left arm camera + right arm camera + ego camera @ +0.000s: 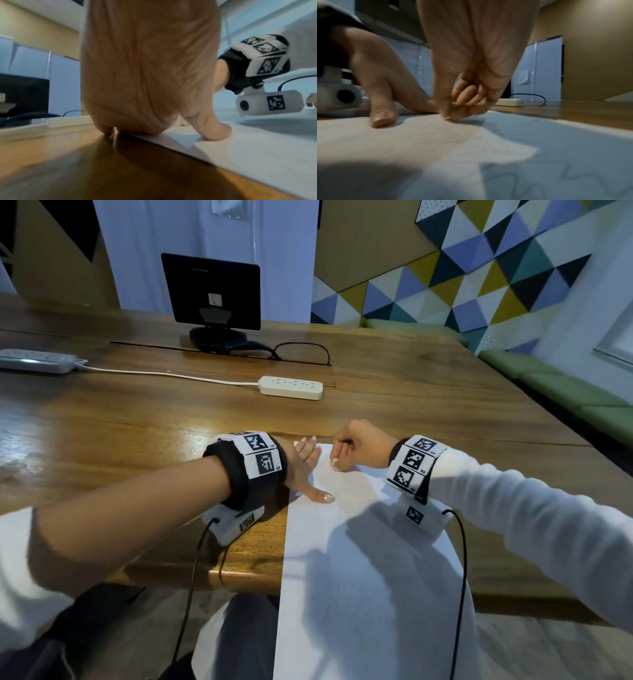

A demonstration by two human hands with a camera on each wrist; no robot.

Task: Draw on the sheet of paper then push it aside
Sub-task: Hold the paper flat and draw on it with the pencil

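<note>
Both hands (305, 463) (356, 445) press the sheet of paper (359, 542); no legible writing.

Left hand (303, 465) lay flat with fingers straight and the thumb (322, 495) splayed out to the side. Right hand (359, 446) was curled up, fingertips (452, 116) bunched together pointing down, wrist raised. Both forearms angled in toward each other.

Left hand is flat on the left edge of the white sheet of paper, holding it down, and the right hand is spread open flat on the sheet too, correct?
Not quite. The left hand does lie flat on the left edge of the white sheet of paper, but the right hand is not spread flat: its fingers are curled, with the fingertips bunched down at the sheet. The right wrist view shows this best.
</note>
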